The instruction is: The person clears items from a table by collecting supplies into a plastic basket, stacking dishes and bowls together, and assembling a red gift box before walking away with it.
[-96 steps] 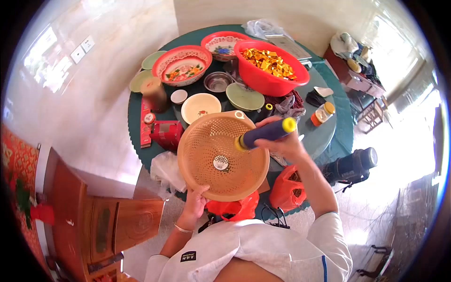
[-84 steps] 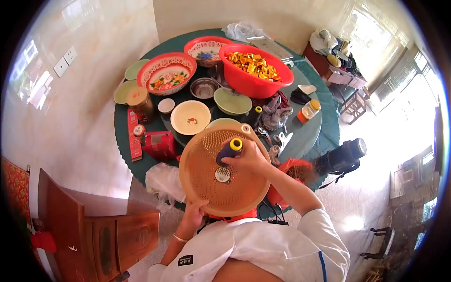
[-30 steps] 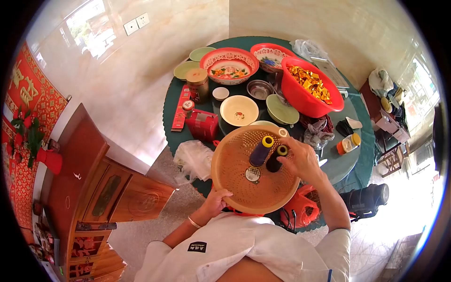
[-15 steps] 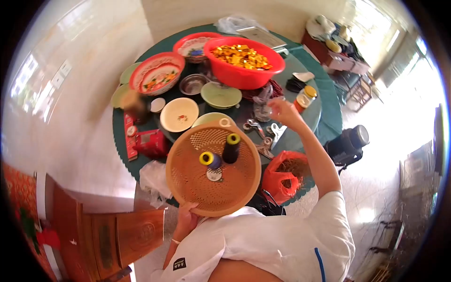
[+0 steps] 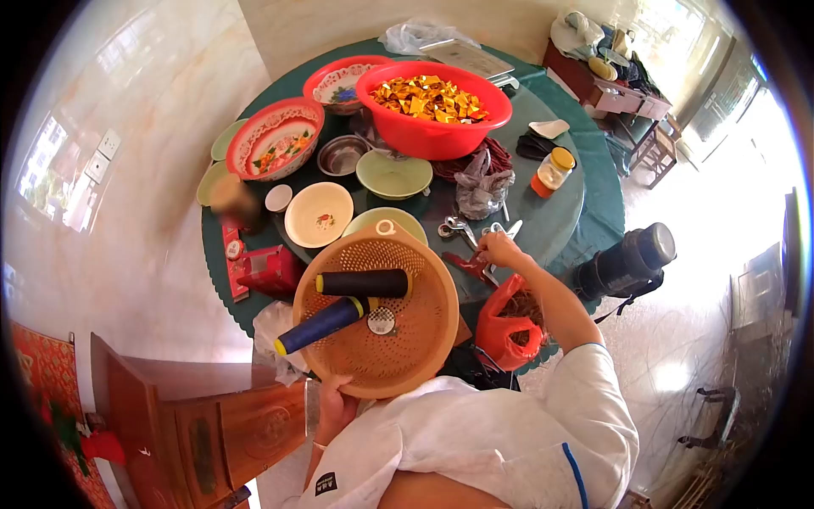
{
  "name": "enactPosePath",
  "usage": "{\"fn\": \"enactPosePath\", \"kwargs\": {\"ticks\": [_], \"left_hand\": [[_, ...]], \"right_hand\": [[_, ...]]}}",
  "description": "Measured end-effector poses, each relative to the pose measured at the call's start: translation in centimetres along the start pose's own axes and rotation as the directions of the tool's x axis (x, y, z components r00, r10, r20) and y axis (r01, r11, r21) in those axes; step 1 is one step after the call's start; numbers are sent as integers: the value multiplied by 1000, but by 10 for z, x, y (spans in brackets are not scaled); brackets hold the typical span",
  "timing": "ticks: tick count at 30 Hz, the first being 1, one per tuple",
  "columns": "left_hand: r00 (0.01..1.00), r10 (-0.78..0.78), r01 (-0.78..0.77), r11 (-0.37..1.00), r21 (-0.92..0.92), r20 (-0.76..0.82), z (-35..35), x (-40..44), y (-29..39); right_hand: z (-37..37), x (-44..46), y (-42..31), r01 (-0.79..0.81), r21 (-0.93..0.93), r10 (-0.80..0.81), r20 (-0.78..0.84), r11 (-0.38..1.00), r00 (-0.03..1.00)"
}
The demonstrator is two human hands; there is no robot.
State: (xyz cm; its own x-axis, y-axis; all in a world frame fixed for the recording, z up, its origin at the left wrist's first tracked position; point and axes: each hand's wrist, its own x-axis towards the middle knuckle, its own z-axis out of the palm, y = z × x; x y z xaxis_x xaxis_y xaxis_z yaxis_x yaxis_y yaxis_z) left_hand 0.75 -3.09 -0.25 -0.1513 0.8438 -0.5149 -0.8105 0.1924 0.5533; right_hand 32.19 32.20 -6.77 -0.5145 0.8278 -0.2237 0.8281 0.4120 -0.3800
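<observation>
My left hand (image 5: 337, 405) grips the near rim of a round tan plastic basket (image 5: 407, 339) with a perforated wall. Inside lie a black cone of thread (image 5: 365, 283) and a blue cone of thread (image 5: 326, 324), the blue one's yellow end sticking out over the left rim. On the table to the basket's right, my right hand (image 5: 500, 249) has its fingers closed on pale-handled scissors (image 5: 512, 229), partly hidden by the hand. Another metal pair of scissors (image 5: 458, 227) lies just left of it. A grey plastic bag (image 5: 485, 191) sits beyond.
A red basin (image 5: 432, 136) of folded gold paper stands at the back. Enamel basins (image 5: 275, 140) and bowls (image 5: 319, 214) crowd the left. To the right are a yellow-lidded jar (image 5: 553, 172), a red plastic bag (image 5: 509, 327) and a dark flask (image 5: 623, 259) near the table edge.
My right hand has come nearer, from beside the grey bag down to the scissors. The thread cones, upright before, now lie over to the left in the basket. My left hand still holds the rim.
</observation>
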Motion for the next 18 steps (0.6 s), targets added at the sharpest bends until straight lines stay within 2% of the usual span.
{"fn": "enactPosePath", "kwargs": {"ticks": [3,5,7,10,13,15,17,18], "left_hand": [[1000,14,-14,1000,-9,-19,2,2,0],[999,46,-45,999,27,-26,-18,10,-7],[996,84,-81,991,109,-18,-59,21,-18],[989,48,-43,998,37,-140,-27,10,-5],[989,12,-15,1000,-19,-145,-14,10,-2],[993,29,-31,999,-13,-113,-36,24,-16],[996,63,-61,998,28,-58,-52,23,-20],[997,80,-79,995,66,-14,-57,20,-19]], "right_hand": [[-42,-18,-33,-91,91,101,-105,992,989],[-79,-40,-63,-57,106,85,-283,993,955],[-106,-57,-84,186,2,-156,-537,982,829],[-153,-93,-149,412,-22,-335,-624,911,706],[-160,-103,-181,697,-143,-673,-452,703,585],[-146,-108,-210,817,-193,-824,-303,544,478],[-120,-111,-230,849,-142,-861,-100,508,499],[-103,-112,-240,863,-198,-882,-9,464,472]]}}
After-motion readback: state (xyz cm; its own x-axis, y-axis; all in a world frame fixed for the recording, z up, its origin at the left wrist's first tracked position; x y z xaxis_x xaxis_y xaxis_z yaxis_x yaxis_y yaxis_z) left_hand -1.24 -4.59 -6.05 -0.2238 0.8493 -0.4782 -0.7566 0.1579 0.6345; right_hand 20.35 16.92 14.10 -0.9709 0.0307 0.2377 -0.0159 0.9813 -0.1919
